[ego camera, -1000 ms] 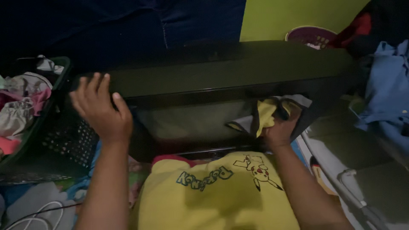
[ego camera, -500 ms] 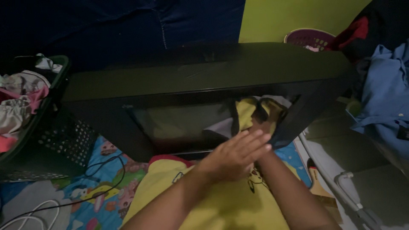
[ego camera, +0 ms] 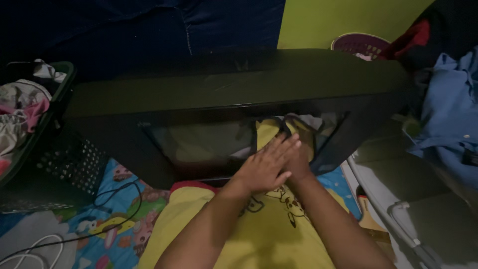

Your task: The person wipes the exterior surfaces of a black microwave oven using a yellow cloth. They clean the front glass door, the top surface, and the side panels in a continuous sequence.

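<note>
A green laundry basket (ego camera: 52,107) at far left is filled w/ crumpled clothes (ego camera: 20,107); a purple basket (ego camera: 361,44) is seen at top right. A folded yellow garment (ego camera: 271,132) is pressed inside the black cabinet (ego camera: 239,84) opening. The left hand (ego camera: 266,164) is laid flat, fingers (ego camera: 284,147) together, over the right hand (ego camera: 298,159), whose grip can't be told. Little room is left under the cabinet's front edge.

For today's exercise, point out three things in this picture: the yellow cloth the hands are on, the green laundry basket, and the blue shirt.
yellow cloth (ego camera: 269,133), head view, on the bare yellow fold left of the hands.
green laundry basket (ego camera: 59,87), head view, on its right rim.
blue shirt (ego camera: 455,104), head view, on the middle of its front.
</note>
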